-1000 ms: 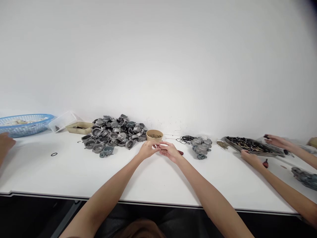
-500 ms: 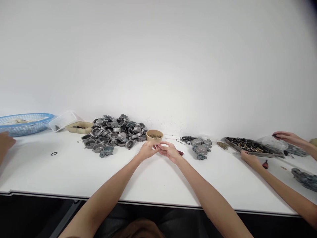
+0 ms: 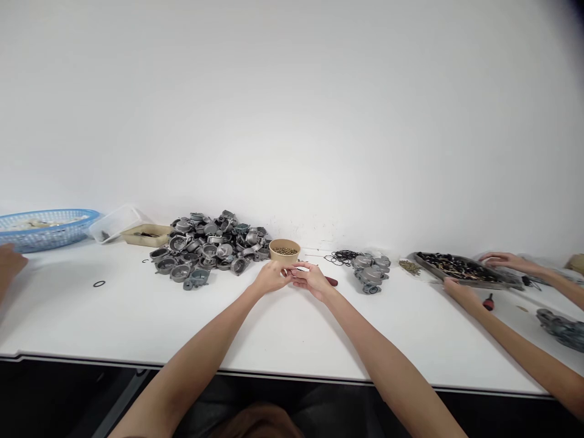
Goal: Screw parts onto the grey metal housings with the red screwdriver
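Note:
My left hand (image 3: 272, 277) and my right hand (image 3: 312, 281) meet at the middle of the table, fingertips close together. Both are closed in a pinch, and whatever lies between the fingers is too small or hidden to name. Just behind them stands a tan paper bowl (image 3: 285, 258) holding small brass-coloured parts (image 3: 286, 250). A tool with a red handle (image 3: 332, 281) lies beside my right hand, partly covered by it. Left of my hands is a heap of grey metal castings (image 3: 210, 250), several with round open cups.
Black rubber rings (image 3: 343, 258) and stacked grey castings (image 3: 371, 272) lie to the right. Another person's hands (image 3: 506, 261) touch a tray of dark and brass parts (image 3: 456, 281). At left are a blue basket (image 3: 86, 230), a tan tray (image 3: 137, 240), a black ring (image 3: 99, 283) and another hand (image 3: 11, 263).
My hands stay in place with slight finger movement. The co-worker's far hand at right has moved left and down towards the parts tray.

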`<state>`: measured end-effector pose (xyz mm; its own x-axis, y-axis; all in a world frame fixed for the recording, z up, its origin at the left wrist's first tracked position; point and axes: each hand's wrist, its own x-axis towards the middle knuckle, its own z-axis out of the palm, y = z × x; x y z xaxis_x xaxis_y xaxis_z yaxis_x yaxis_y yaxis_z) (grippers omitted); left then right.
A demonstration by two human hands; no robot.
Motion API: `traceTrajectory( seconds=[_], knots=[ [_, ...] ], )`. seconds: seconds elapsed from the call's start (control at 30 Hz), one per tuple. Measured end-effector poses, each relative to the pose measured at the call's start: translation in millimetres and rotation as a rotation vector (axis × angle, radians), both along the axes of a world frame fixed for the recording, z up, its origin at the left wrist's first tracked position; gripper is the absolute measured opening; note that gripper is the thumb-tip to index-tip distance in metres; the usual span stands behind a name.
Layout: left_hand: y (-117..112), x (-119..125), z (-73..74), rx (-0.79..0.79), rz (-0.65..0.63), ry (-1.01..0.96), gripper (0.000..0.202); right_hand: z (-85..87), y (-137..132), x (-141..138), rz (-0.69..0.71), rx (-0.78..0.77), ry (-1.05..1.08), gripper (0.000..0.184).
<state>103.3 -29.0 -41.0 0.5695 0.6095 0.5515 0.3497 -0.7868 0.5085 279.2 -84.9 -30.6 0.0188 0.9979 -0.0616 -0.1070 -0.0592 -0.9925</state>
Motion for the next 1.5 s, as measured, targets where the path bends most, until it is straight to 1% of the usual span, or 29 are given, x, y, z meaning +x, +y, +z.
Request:
traceTrajectory(
  seconds=[0.17,0.37,0.57,0.73,0.9,1.17,1.37,1.5],
  knots=[
    [-3.0,1.5,1.4,-0.009,0.013,0.008,0.016,-2.4,2.1,-0.1,-0.031,0.007,-0.015,0.038],
    [-3.8,1.5,2.3,-0.005,-0.036,-0.010,0.015,-5.0,5.4,1.5,-0.042,0.021,-0.054,0.040],
    [-0.6,1.5,0.3,-0.015,-0.072,-0.014,0.020,-3.2,4.9,0.0,-0.074,0.021,-0.099,0.041],
    [-0.7,-0.2,-0.5,0.007,0.016,0.020,0.032,-2.2,3.7,-1.1,-0.059,0.010,-0.123,0.041],
    [-5.0,-2.1,1.7,-0.001,0.049,0.097,0.028,-2.8,3.2,0.6,-0.038,-0.009,-0.135,0.035],
    [-5.9,-2.6,2.3,-0.015,0.044,0.095,0.023,-5.1,3.2,1.0,0.009,0.009,-0.100,0.020],
    [-6.4,-3.6,3.3,-0.011,0.031,0.083,0.020,-4.3,1.5,0.3,0.013,0.012,-0.095,0.022],
    [-3.6,-2.9,0.6,-0.029,0.030,0.066,0.021,-2.9,0.5,-0.3,0.020,0.002,-0.119,0.021]
  ],
)
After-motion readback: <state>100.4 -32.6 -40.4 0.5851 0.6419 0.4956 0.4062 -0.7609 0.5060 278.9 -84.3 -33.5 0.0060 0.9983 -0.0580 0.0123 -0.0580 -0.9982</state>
